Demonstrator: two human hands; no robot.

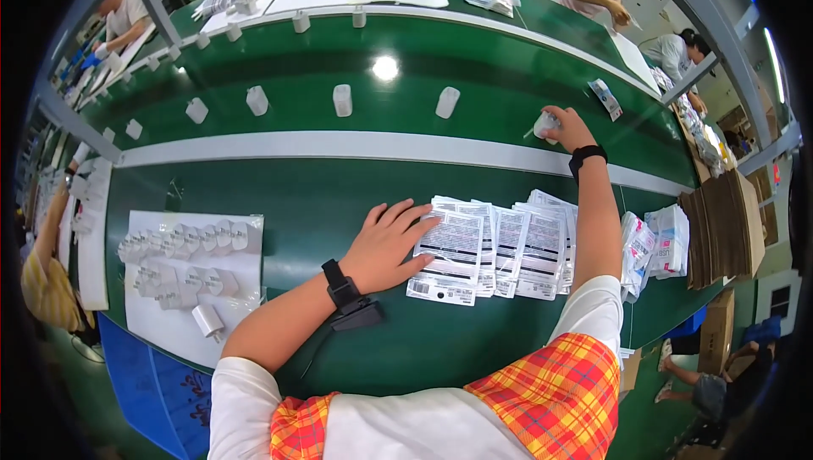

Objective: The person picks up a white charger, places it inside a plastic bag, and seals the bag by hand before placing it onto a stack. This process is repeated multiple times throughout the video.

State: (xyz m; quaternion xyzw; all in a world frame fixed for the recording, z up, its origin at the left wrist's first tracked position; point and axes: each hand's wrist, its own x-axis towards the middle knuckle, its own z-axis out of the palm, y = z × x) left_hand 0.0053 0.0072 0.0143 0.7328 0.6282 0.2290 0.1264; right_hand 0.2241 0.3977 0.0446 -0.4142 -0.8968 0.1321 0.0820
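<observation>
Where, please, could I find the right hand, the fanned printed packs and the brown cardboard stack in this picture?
Right hand (pixel 572 128): head view, back of the hand.
Printed packs (pixel 510 244): head view, middle of the fan.
Brown cardboard stack (pixel 720 231): head view, middle of the stack.

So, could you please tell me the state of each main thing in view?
Left hand: spread, fingertips at the packs
Right hand: gripping a white adapter
Packs: overlapping, fanned out
Board adapters: grouped in rows, one apart
Far adapters: spaced out
Cardboard: bunched together
</observation>
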